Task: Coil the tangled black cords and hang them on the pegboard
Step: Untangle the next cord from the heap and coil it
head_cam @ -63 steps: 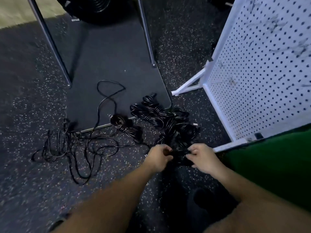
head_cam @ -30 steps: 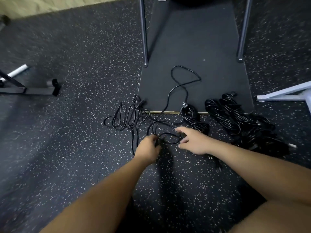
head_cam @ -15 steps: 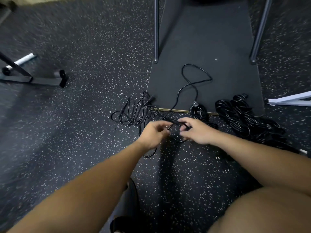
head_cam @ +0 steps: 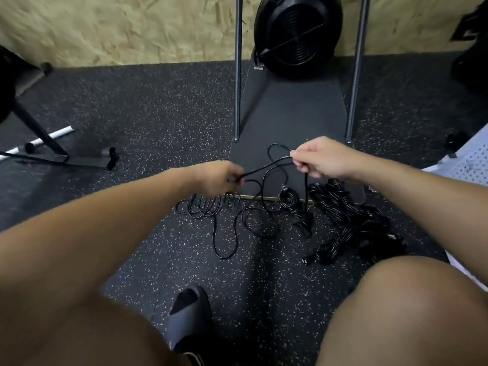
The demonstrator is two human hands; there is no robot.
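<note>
Black fan (head_cam: 297,33) behind mat (head_cam: 290,114) — pegboard (head_cam: 472,165) right.

This looks like a home gym or garage workshop. The speckled rubber floor (head_cam: 148,112) runs up to a chipboard wall (head_cam: 132,27), a black fan (head_cam: 297,35) stands on a dark mat (head_cam: 290,114), and a white pegboard (head_cam: 472,165) stands at the right.

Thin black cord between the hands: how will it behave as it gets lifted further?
Likely floppy: the thin cord sags between left hand and right hand. Probably snags, since its floor loops overlap. Seems light, held by a pinch.
</note>
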